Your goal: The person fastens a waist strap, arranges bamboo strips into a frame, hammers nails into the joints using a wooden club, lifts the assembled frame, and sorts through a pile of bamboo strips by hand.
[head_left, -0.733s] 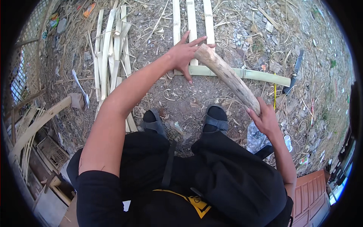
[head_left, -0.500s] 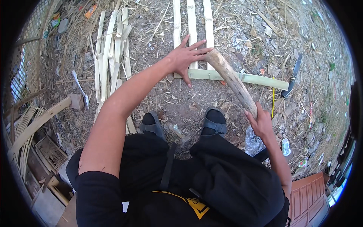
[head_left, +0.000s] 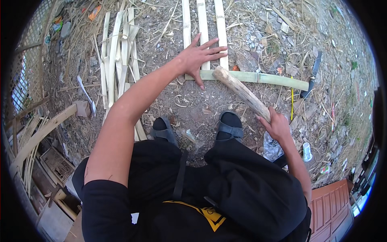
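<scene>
My right hand (head_left: 278, 125) is wrapped round the near end of a thick wooden stick (head_left: 244, 92). Its blunt far end overlaps a crosswise bamboo slat (head_left: 278, 80) in the picture; whether they touch, I cannot tell. With fingers spread, my left hand (head_left: 201, 58) lies over the slats near the crosswise slat's left end. Three pale slats run away from me side by side: a left one (head_left: 186, 24), a middle one (head_left: 202, 20) and a right one (head_left: 221, 28). Their near ends meet the crosswise slat, partly hidden by my left hand.
Loose bamboo slats (head_left: 115, 56) lie piled on the left, near a white-bladed knife (head_left: 86, 94). A dark knife (head_left: 312, 76) rests by the crosswise slat's right end, and a yellow strip (head_left: 292, 101) lies nearby. A can (head_left: 307, 152) and clear plastic (head_left: 272, 146) are at right.
The stick's far end has moved left and nearer to me, over the crosswise slat. My right hand has shifted slightly left; my left hand stays spread in nearly the same place.
</scene>
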A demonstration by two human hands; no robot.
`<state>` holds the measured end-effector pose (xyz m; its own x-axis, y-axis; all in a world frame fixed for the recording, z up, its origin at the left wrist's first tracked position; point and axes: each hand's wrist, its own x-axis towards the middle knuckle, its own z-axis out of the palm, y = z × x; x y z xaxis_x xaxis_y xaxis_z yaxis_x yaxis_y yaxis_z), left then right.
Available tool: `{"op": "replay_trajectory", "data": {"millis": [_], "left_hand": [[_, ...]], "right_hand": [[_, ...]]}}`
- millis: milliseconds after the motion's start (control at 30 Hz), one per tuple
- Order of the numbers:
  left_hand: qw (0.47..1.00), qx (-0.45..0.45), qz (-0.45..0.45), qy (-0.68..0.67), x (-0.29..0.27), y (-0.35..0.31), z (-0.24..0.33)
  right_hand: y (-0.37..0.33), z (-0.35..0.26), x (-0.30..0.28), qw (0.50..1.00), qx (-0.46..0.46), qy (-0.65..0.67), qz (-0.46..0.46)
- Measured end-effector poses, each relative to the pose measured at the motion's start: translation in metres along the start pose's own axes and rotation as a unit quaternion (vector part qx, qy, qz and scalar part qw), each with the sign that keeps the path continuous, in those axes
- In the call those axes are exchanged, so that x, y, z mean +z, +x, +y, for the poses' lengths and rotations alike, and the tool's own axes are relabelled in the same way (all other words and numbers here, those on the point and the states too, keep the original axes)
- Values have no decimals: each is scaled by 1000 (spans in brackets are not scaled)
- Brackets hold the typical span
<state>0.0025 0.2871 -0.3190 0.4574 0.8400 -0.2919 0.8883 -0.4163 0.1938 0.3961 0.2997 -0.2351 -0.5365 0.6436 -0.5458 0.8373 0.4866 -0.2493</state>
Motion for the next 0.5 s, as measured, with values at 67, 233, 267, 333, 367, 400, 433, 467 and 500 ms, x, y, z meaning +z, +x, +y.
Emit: {"op": "replay_trajectory", "data": {"millis": [67, 233, 267, 333, 367, 400, 433, 467, 500], "left_hand": [[999, -11, -33, -15, -9, -1, -5], [999, 6, 26, 22, -1, -1, -3], [999, 0, -34, -5, -9, 0, -1], [1000, -3, -22, -11, -4, 2, -7], [1000, -1, -22, -1, -2, -1, -8], [1000, 3, -21, 10, 0, -6, -9], [1000, 4, -3, 0, -4, -3, -10], [1000, 5, -2, -2, -6, -4, -8], [1000, 1, -17, 5, -7, -5, -4]], "right_hand": [[7, -3, -10, 998, -37, 50, 14], [-3, 2, -3, 981, -122, 147, 42], [0, 9, 4, 994, -58, 94, 21], [10, 12, 1, 995, -62, 76, 18], [7, 4, -6, 988, -73, 130, 30], [4, -5, -15, 979, -82, 184, 42], [1, -14, -30, 969, -133, 192, 80], [-1, -10, -27, 970, -131, 191, 78], [-2, 0, -20, 978, -133, 153, 50]]}}
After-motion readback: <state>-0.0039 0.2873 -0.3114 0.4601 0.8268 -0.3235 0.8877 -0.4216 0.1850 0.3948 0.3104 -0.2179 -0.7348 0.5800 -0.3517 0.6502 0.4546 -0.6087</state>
